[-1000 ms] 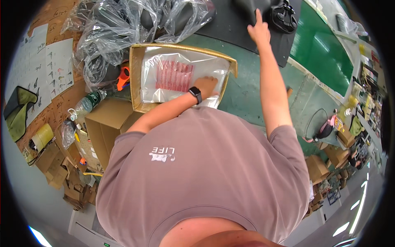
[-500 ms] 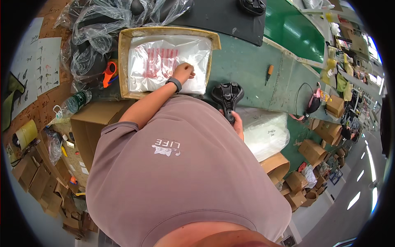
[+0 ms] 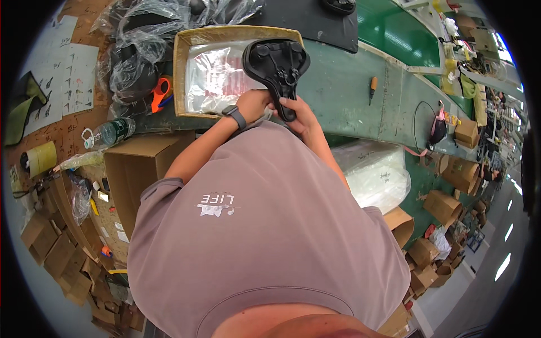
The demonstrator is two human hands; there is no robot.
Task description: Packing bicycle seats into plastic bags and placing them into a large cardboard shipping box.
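A black bicycle saddle is held up before me with its underside and rails showing, its wide end pointing away. My right hand is closed round the narrow nose of the saddle. Beside the nose, my left hand has its fingers curled in, a watch on the wrist; what they pinch, if anything, is hidden. Behind both hands stands an open cardboard box with clear plastic bags printed in red inside. The saddle covers the box's right part.
Orange-handled scissors and plastic-wrapped dark saddles are left of the box. A plastic bottle lies nearer. An orange-handled screwdriver rests on the green table. At right is a wrapped white bundle.
My right hand has lifted the saddle up and to the left, in front of the box. My left hand has come from over the bags to the saddle's nose.
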